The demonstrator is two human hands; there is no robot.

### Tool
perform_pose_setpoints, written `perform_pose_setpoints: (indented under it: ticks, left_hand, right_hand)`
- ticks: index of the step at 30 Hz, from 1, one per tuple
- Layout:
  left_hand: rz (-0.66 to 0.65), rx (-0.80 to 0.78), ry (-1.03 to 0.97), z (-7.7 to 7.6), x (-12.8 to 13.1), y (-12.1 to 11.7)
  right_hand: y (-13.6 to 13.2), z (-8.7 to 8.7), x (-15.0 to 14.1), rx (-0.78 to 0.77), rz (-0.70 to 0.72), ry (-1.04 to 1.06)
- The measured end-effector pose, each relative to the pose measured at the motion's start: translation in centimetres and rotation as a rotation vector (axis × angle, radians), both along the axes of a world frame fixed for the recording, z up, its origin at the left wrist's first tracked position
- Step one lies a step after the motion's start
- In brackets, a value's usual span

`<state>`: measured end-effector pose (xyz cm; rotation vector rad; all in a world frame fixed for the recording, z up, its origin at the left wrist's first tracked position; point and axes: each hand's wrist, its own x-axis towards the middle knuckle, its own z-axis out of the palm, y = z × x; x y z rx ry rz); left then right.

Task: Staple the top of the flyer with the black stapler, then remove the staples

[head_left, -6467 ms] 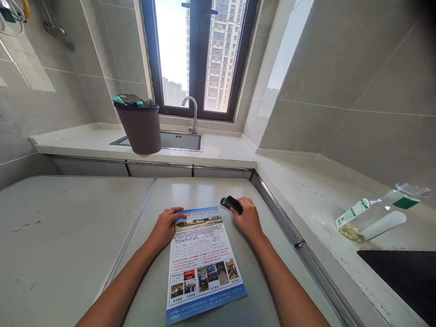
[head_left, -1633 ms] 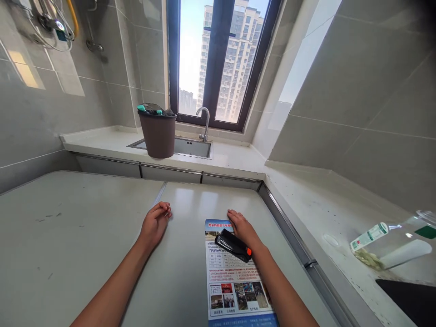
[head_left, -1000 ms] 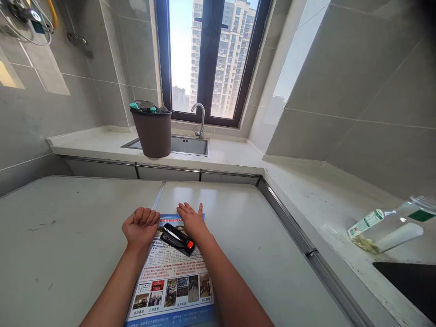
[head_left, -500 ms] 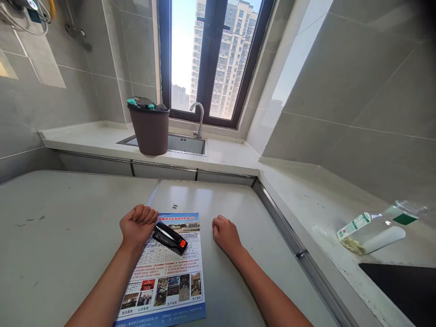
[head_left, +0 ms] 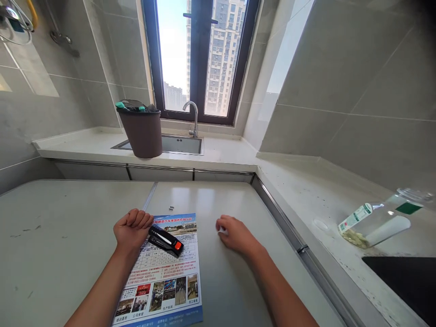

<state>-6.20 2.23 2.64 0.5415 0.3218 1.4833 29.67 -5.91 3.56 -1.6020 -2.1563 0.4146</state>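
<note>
A printed flyer [head_left: 163, 277] with a blue border lies flat on the grey table [head_left: 61, 236]. On its upper part rests a black stapler [head_left: 165, 241] with an orange end. My left hand [head_left: 132, 228] is a closed fist at the flyer's top left corner, just beside the stapler. My right hand [head_left: 235, 234] rests on the table to the right of the flyer, fingers curled over something small and white. A tiny metal bit [head_left: 171, 208] lies on the table beyond the flyer.
A brown bin [head_left: 141, 131] stands on the white counter by the sink [head_left: 177, 144] and tap [head_left: 193, 117] under the window. On the right counter lies a clear plastic bottle [head_left: 378, 220], next to a black hob [head_left: 405, 281].
The stapler went from my right hand onto the flyer, and the flyer slid left. My right hand left the flyer for the table to its right, fingers curled; my left hand closed into a fist.
</note>
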Motion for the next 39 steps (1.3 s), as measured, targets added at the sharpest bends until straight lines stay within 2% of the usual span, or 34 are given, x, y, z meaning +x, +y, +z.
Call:
perform_pose_setpoints:
  ticks: [2,5,7,9,14,20,25,32,35,37,39]
  left_hand:
    - [0.001,-0.009,-0.014,0.1,0.0,0.0]
    - [0.005,-0.023,-0.030,0.2,0.1,-0.1]
    - [-0.004,-0.024,-0.029,0.2,0.1,0.0]
    - [-0.017,-0.015,-0.020,0.1,0.2,0.0]
    - [-0.034,0.010,0.008,0.0,0.1,0.1]
    - [-0.092,0.019,0.038,0.2,0.2,-0.1]
    - [-0.048,0.011,0.004,0.3,0.1,-0.2]
    - [-0.002,0.005,-0.104,0.2,-0.2,-0.2]
    - [0.046,0.004,-0.162,0.0,-0.3,0.1]
    - [0.076,-0.004,-0.193,-0.2,-0.3,0.4]
    - [0.090,-0.009,-0.206,-0.4,-0.4,0.6]
  right_hand:
    - [-0.3,1.0,3.6,-0.064,-0.114,0.014]
    - [-1.3,1.4,8.3,-0.204,-0.130,0.055]
    - [-2.6,0.8,9.8,-0.250,-0.137,0.086]
    - [-3.9,0.2,10.0,-0.260,-0.153,0.100]
    - [-6.0,-0.6,8.4,-0.189,-0.175,0.088]
    - [-6.3,-1.2,7.6,-0.117,-0.157,0.046]
    - [-6.6,-1.6,6.1,-0.109,-0.186,-0.145]
    - [-7.9,-3.4,4.1,0.020,-0.307,-0.418]
    - [-7.1,-2.5,2.5,0.061,-0.339,-0.321]
    - [-6.3,-0.6,0.0,0.114,-0.352,-0.169]
    - [-5.6,1.8,-4.2,0.216,-0.314,-0.002]
